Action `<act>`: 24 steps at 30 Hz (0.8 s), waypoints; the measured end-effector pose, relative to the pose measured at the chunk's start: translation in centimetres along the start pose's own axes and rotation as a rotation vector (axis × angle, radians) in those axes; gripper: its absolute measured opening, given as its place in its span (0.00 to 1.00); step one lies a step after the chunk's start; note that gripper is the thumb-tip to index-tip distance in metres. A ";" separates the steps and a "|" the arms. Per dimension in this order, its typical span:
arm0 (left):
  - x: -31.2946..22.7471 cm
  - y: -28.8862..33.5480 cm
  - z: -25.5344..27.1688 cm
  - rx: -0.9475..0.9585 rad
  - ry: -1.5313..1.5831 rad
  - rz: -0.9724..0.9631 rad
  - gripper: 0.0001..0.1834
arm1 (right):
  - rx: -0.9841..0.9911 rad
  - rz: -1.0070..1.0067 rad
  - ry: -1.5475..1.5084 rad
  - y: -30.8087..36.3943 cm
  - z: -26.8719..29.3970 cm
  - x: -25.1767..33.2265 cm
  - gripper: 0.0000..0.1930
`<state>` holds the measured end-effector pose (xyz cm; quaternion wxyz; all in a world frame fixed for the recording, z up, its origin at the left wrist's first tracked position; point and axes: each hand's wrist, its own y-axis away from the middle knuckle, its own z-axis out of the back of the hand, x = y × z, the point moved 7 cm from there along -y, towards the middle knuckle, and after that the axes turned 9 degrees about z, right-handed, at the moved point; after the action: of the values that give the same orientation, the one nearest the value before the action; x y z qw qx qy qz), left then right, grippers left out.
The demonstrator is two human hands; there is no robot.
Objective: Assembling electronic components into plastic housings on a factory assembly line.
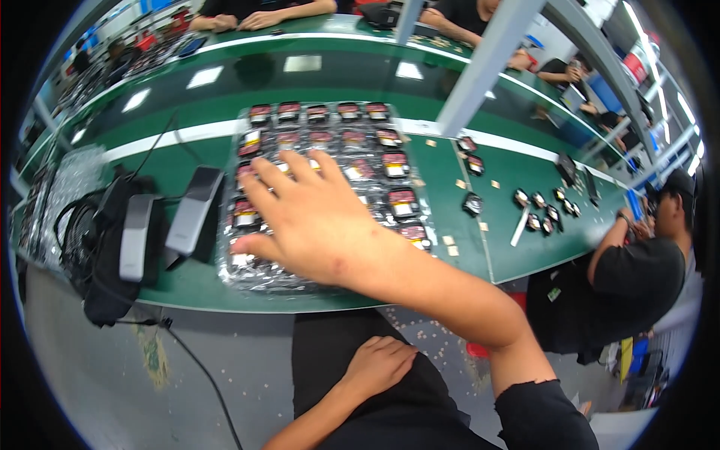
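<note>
My right hand (315,217) reaches from the right over a clear plastic tray (251,281), palm down with its fingers spread. Nothing shows in its grip, and whether the fingertips touch the parts below cannot be seen. Rows of small black parts with red, white and yellow labels fill the tray's pockets, such as the labelled part (395,163) beside the wrist. My hand and forearm hide the middle and lower parts. Down on my thigh rests my left hand (381,364), its fingers lying flat and holding nothing.
Two grey-and-black devices (195,214) and a black bag (105,255) with cables lie left of the tray. Several loose round black parts (538,200) are scattered on the green table to the right. A grey post (487,67) rises behind. A co-worker (630,262) sits at the right.
</note>
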<state>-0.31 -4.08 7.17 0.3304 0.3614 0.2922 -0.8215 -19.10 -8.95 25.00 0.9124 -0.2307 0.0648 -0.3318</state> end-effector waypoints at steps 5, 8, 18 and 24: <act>0.9 0.4 0.7 -0.037 -0.013 0.085 0.06 | -0.214 -0.055 -0.040 5.1 7.8 -1.2 0.25; 0.7 0.1 0.4 -0.025 -0.002 0.058 0.07 | -0.152 -0.385 0.162 12.9 9.5 -8.1 0.21; 0.6 0.2 0.4 -0.034 0.016 0.027 0.05 | -0.043 -0.693 -0.053 21.9 7.7 -14.8 0.17; 0.6 0.0 0.2 -0.044 0.024 0.019 0.06 | -0.029 -0.832 -0.097 20.8 6.9 -17.6 0.13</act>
<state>-0.66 -4.42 6.82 0.3425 0.3668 0.3105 -0.8073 -18.88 18.84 20.87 0.6992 -0.2656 -0.0720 -0.6599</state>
